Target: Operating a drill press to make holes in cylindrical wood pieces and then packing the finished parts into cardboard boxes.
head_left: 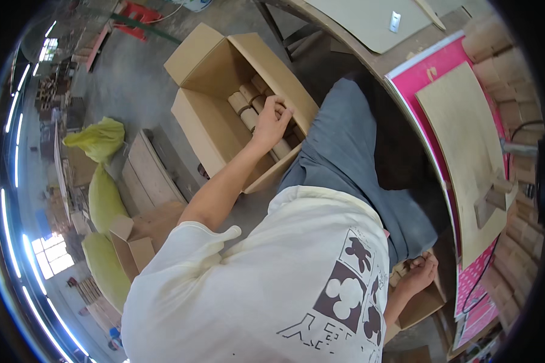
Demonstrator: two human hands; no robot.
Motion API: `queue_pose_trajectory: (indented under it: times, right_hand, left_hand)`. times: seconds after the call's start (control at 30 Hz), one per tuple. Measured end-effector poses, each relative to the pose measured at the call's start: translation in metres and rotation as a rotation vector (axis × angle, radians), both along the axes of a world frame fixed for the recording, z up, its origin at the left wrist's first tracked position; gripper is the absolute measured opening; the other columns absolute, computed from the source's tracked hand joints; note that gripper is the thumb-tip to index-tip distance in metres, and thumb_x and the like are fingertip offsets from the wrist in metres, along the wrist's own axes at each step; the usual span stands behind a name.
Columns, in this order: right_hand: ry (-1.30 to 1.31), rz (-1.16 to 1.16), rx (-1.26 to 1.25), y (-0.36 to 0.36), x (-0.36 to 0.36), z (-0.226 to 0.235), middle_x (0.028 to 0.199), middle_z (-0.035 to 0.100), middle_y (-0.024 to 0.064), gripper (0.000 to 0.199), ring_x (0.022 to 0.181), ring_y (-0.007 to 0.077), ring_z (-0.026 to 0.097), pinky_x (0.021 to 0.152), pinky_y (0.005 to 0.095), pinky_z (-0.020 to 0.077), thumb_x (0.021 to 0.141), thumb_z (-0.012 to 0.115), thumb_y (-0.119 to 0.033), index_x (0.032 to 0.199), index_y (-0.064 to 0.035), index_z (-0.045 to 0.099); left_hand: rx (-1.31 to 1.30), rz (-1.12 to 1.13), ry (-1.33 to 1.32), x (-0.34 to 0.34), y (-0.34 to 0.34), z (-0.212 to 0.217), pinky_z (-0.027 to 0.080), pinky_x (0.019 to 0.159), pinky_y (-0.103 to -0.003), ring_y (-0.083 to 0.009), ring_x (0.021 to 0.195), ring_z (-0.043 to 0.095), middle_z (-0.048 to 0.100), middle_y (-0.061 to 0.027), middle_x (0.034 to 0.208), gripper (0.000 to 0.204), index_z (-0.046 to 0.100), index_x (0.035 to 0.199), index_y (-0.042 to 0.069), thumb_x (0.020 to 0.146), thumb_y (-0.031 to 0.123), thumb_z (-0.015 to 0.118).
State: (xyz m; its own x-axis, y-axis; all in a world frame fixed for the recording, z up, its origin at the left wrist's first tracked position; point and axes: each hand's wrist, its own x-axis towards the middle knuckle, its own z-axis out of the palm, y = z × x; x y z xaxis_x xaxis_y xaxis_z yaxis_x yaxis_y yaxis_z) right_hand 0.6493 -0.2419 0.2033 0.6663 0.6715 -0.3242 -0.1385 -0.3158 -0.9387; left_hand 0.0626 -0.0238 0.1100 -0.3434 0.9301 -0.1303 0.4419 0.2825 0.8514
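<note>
My left hand [274,124] reaches into a tall open cardboard box [207,127], its fingers curled close to the right inner wall. Beneath it lie pale brown rolls [243,112], some bundled with dark bands. Whether the curled fingers hold anything is hidden. My right hand [422,273] is low at the right, over a second cardboard box [421,307] beside my leg. Its fingers are bent together; what they hold, if anything, cannot be made out. Small pale brown pieces [397,275] show in that box, partly covered by my clothing and hand.
A worktable at the right carries a pink sheet [415,81], a thin wooden board [460,139] and a small wooden block [492,202]. Stacked brown pieces [518,109] line its far side. Yellow-green sacks [106,199], a flat board [151,163] and another carton [140,239] stand at the left.
</note>
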Motion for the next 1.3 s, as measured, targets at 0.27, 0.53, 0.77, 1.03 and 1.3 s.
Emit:
queue_pose_trajectory:
  times: [0.27,0.53,0.77,1.03,1.3]
  right_hand:
    - [-0.157,0.477,-0.028,0.087,-0.106,0.015,0.113,0.08,0.0063,0.013,0.082,0.0087,0.066,0.072,0.0251,0.0491,0.116,0.071,-0.018,0.117,-0.0058,0.074]
    - [-0.191,0.58,-0.204,0.088,-0.112,0.018,0.121,0.081,0.0063,0.011,0.089,0.01,0.07,0.078,0.0265,0.0529,0.115,0.072,-0.013,0.123,-0.0054,0.076]
    - [-0.229,0.597,-0.334,0.099,-0.12,0.036,0.107,0.079,0.0044,0.012,0.094,0.012,0.073,0.087,0.0289,0.0582,0.114,0.071,-0.009,0.118,-0.0002,0.078]
    - [-0.289,0.56,-0.445,0.112,-0.134,0.043,0.109,0.078,0.0096,0.015,0.093,0.0149,0.071,0.085,0.0309,0.0583,0.112,0.075,-0.012,0.121,-0.0002,0.079]
    - [-0.263,0.598,-0.415,0.122,-0.146,0.047,0.108,0.077,0.0072,0.016,0.091,0.0145,0.068,0.083,0.0306,0.0568,0.112,0.075,-0.013,0.121,-0.0007,0.079]
  left_hand:
    - [-0.601,0.058,-0.007,-0.118,-0.041,-0.142,0.061,0.104,-0.045,-0.0384,0.121,0.077,0.077,-0.0269,0.128,0.079,0.055,0.15,-0.009,0.1,0.045,0.086]
    - [-0.721,-0.18,0.554,-0.05,-0.01,-0.186,0.052,0.126,-0.054,-0.0436,0.149,0.064,0.068,-0.0287,0.155,0.1,0.059,0.162,-0.003,0.086,0.049,0.099]
    - [-0.746,-0.375,0.657,-0.087,0.025,-0.266,0.049,0.129,-0.059,-0.0427,0.161,0.054,0.046,-0.0217,0.182,0.089,0.04,0.181,0.013,0.107,0.054,0.069]
    - [-0.806,-0.343,0.719,-0.061,0.039,-0.238,0.058,0.118,-0.058,-0.049,0.15,0.062,0.067,-0.0247,0.161,0.087,0.066,0.16,0.014,0.096,0.072,0.076]
    - [-0.594,-0.558,0.733,-0.112,0.035,-0.26,0.058,0.116,-0.06,-0.0504,0.147,0.062,0.065,-0.0272,0.16,0.081,0.066,0.158,0.014,0.095,0.062,0.08]
